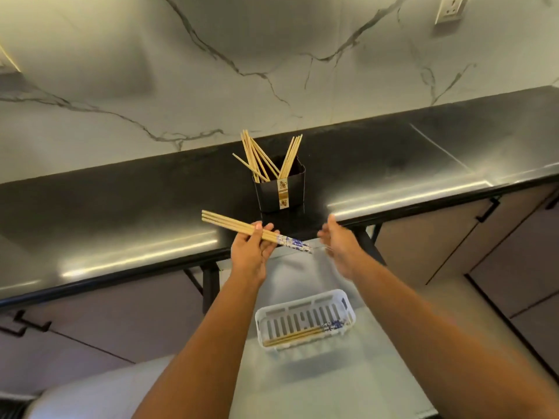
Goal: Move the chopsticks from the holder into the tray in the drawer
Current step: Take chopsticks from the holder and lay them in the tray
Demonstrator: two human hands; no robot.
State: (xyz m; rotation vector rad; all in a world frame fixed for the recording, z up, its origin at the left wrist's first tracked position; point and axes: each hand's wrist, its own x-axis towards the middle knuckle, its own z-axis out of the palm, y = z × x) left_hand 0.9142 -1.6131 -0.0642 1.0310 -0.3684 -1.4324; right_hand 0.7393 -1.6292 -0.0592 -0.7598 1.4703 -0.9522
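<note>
A black holder (279,192) stands on the dark counter with several bamboo chopsticks (260,158) fanning out of it. My left hand (252,251) grips a small bundle of chopsticks (230,225) with blue-and-white patterned ends, held level just in front of the holder. My right hand (340,243) is blurred, fingers apart and holding nothing, to the right of the holder's base. Below, a white slotted tray (348,300) sits in the open drawer (332,382); a few chopsticks (298,335) lie along its near side.
The black countertop (121,207) runs left to right with a marble wall behind. Cabinet doors with black handles (487,211) flank the drawer. A wall socket (450,9) sits at the top right.
</note>
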